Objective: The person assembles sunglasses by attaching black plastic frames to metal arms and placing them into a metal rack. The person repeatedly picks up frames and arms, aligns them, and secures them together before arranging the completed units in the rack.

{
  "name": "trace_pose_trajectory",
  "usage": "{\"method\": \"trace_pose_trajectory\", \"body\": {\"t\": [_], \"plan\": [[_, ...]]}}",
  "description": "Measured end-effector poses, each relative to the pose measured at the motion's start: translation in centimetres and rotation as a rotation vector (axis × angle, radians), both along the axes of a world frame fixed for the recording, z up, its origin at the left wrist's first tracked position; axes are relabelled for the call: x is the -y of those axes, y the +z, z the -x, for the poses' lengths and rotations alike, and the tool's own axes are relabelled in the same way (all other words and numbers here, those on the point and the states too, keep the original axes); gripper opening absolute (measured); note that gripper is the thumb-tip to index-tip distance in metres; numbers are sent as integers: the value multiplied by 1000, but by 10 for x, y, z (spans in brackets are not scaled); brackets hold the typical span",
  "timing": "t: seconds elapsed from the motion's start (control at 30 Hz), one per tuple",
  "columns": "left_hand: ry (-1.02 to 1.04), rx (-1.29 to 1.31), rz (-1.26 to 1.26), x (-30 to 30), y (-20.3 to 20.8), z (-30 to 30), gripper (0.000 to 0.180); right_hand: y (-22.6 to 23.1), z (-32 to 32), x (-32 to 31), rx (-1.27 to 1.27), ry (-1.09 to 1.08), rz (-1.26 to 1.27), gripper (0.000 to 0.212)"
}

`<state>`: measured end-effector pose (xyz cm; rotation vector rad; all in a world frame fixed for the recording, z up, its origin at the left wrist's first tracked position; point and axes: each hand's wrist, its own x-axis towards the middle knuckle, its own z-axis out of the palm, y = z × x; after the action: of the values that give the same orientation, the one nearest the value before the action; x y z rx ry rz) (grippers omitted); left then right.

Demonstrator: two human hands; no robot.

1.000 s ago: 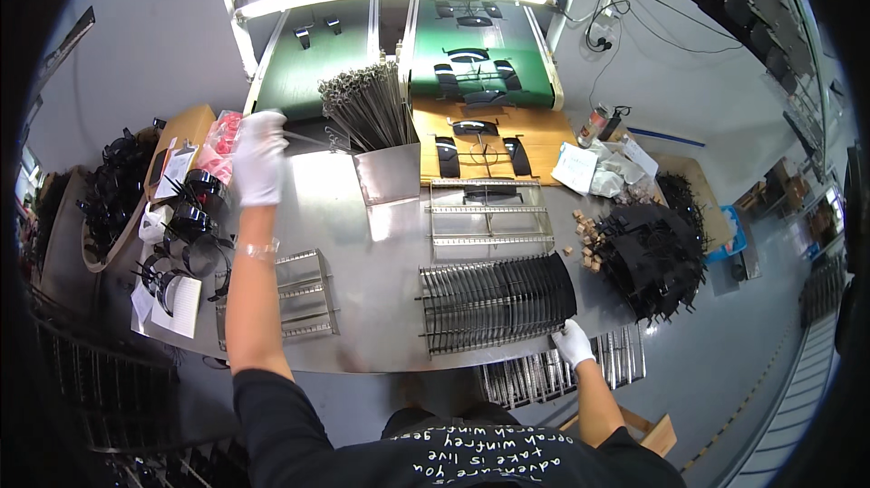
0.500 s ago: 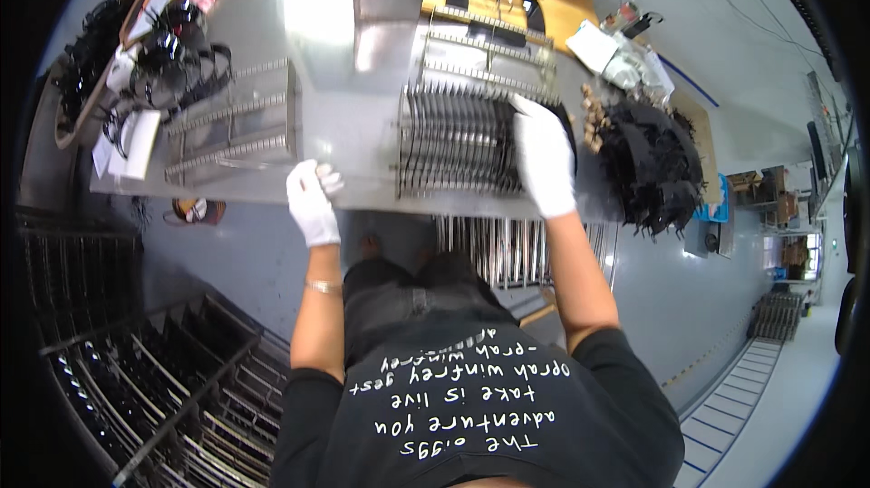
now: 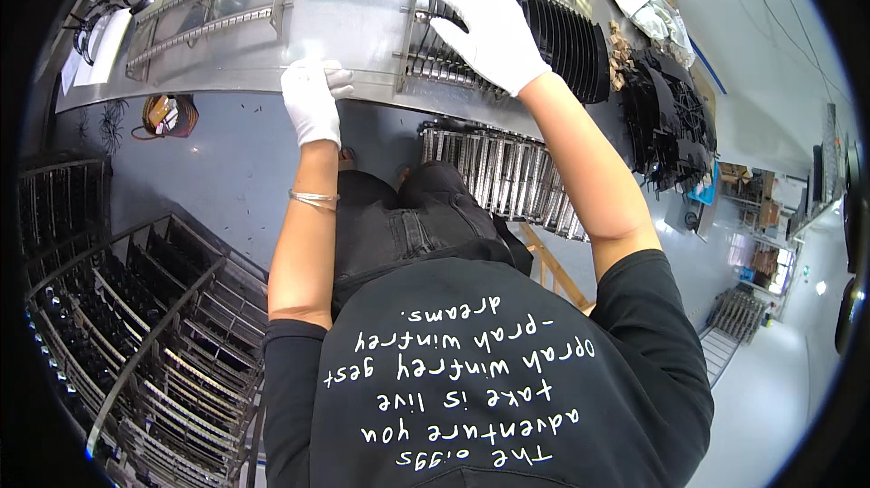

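Note:
My right hand (image 3: 494,33), in a white glove, lies over the left part of a row of thin, curved black strips (image 3: 566,48). Its fingers are stretched out and spread, pointing to the far left. The strips stand side by side in a slotted metal rack (image 3: 412,39) on the table; the hand and wrist hide part of them. My left hand (image 3: 311,100), also gloved in white, is at the table's front edge, left of this rack. Its fingers are loosely curled, and I see nothing in them.
Another slotted metal rack (image 3: 208,26) lies on the metal table (image 3: 353,8) to the left. Right of the strips are small brown pieces (image 3: 619,57) and a heap of black parts (image 3: 666,116). Metal racks (image 3: 503,171) stand below the edge; loaded shelving (image 3: 154,307) fills the lower left.
My right hand has moved from the right end of the row to its left part, and its fingers have spread. The left hand stays curled near the table edge. The whole view has shifted.

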<state>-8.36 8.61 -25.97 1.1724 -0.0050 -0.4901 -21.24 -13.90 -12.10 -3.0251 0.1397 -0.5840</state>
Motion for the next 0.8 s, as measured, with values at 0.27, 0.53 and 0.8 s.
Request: {"method": "trace_pose_trajectory", "body": {"t": [0.27,0.53,0.8], "plan": [[-763,-181,184,-13,27,-21,35,24,5,-14,58,67,-87,40],[-449,-294,-103,-3,20,-23,52,52,56,35,-28,89,-37,50],[-859,-302,-278,28,45,12,53,25,77,61,34,33,-75,59]]}}
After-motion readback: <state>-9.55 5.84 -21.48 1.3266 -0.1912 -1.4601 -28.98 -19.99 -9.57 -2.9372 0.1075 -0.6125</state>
